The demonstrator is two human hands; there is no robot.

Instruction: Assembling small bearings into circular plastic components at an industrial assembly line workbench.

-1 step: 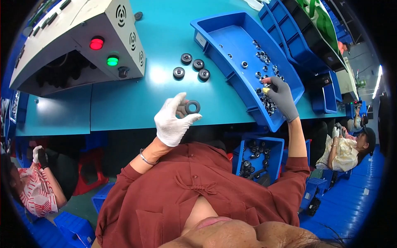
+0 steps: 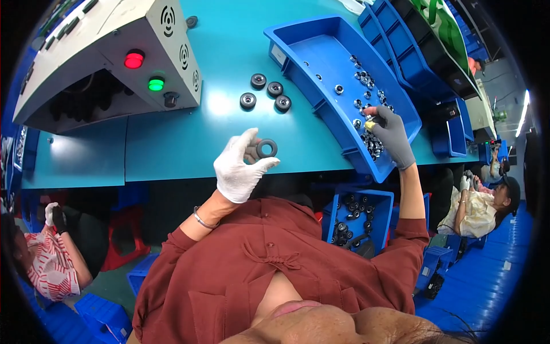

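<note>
A black rubber ring like a small tyre (image 2: pixel 266 148) is pinched between the thumb and fingers of my left hand (image 2: pixel 239 167), in a white glove. It is held up near the table's front edge, and its hole faces me. My right hand (image 2: pixel 391 136), in a grey glove with bare fingertips and something yellow on the thumb, reaches into the long blue bin (image 2: pixel 309 86). Finger and thumb close around a small shiny wheel hub (image 2: pixel 368 118), partly hidden by them. More shiny hubs (image 2: pixel 372 146) lie loose beneath and beyond this hand.
Several assembled black wheels (image 2: pixel 275 89) stand on the teal table (image 2: pixel 229 51). A white machine (image 2: pixel 114 51) with red and green lights is at the left. Stacked bins (image 2: pixel 395 46) rise at the right. A blue bin of black wheels (image 2: pixel 355 221) is below the table edge. Co-workers sit either side.
</note>
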